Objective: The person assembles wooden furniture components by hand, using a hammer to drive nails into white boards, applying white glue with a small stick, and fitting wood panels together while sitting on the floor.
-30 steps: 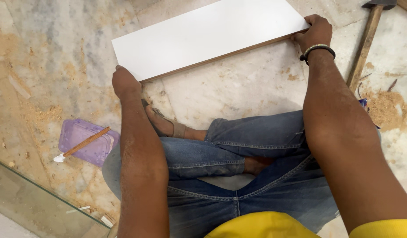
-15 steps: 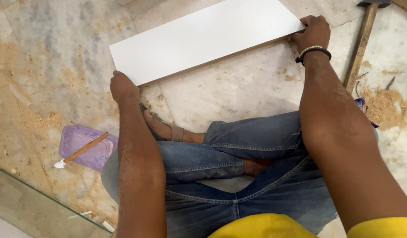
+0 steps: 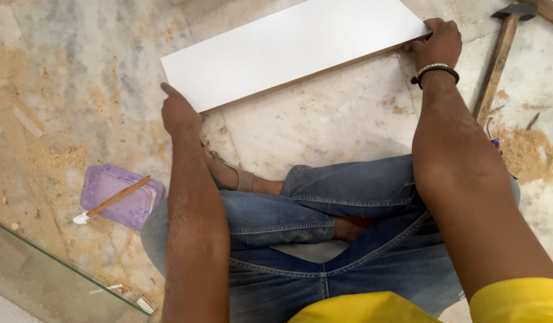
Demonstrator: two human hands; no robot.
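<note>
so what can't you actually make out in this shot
- White board, head view: its far edge is cut off by the top of the picture.
- Hammer: the head runs to the top edge, partly cut off.
- Left hand: the fingers curl under the board's near corner, hidden.
- Right hand: fingertips hidden against the board's end.
- Purple tray: contents too small to tell, a stick lies across it.
- Glass pane: cut off at the bottom left.
</note>
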